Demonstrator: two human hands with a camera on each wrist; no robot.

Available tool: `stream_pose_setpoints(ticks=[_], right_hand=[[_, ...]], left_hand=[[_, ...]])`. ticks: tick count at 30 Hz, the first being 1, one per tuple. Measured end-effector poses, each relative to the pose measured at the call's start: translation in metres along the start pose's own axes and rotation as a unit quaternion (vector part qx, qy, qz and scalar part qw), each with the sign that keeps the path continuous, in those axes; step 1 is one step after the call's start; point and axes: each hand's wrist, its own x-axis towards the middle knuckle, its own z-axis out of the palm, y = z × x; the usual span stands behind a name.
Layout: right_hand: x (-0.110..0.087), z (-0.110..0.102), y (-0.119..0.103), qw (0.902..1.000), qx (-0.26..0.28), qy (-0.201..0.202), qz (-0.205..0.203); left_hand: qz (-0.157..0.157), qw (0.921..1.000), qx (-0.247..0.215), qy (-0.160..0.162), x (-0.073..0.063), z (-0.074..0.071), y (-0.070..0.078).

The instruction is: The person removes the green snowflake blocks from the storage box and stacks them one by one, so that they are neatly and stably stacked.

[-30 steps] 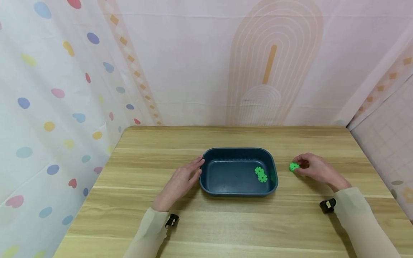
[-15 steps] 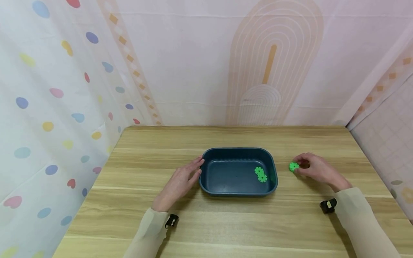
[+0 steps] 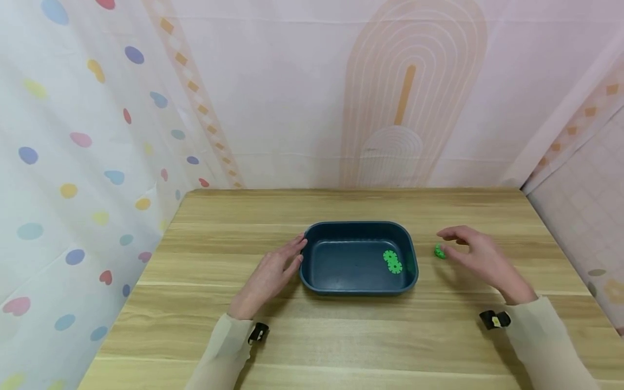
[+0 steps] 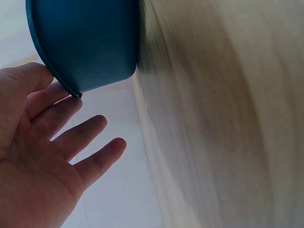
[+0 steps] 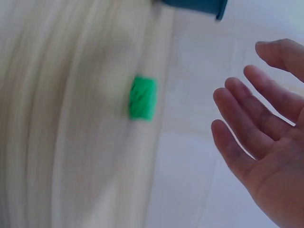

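Note:
My left hand (image 3: 267, 276) rests its fingertips on the left end of a dark blue rectangular tub (image 3: 358, 290). In the left wrist view those fingers (image 4: 90, 133) are spread, with some right at the rim. Two green notched discs (image 3: 392, 262), like interlocking toy pieces, lie inside the tub toward its right end. To the right of the tub, a small stack of green notched discs (image 3: 440, 251) sits on the table. Beside it is my right hand (image 3: 480, 259), its fingers parted and holding nothing. The right wrist view shows that green stack (image 5: 143, 98) apart from the fingertips.
The wooden table (image 3: 341, 346) runs back to a patterned curtain (image 3: 283, 108). Another curtain with coloured spots (image 3: 73, 216) hangs along the left side. Black wrist straps (image 3: 494, 319) show below both cuffs.
My right hand has let go of the green disc stack and drawn slightly back from it, fingers opening. The left hand stays at the tub's rim.

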Motion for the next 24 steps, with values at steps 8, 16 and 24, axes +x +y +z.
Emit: stream_pose_setpoints(ticks=[8, 16, 24], right_hand=[[-0.003, 0.018, -0.032, 0.9933, -0.014, 0.064, -0.095], [0.003, 0.042, -0.062, 0.9912, -0.01, 0.011, -0.131], [0.018, 0.065, -0.081, 0.9896, -0.054, -0.078, -0.107]], left_hand=[[-0.011, 0.9999, -0.006, -0.008, 0.0, -0.002, 0.002], [-0.009, 0.9999, -0.006, 0.001, 0.001, -0.001, 0.001], [-0.009, 1.0, -0.004, -0.001, 0.0, -0.001, 0.001]])
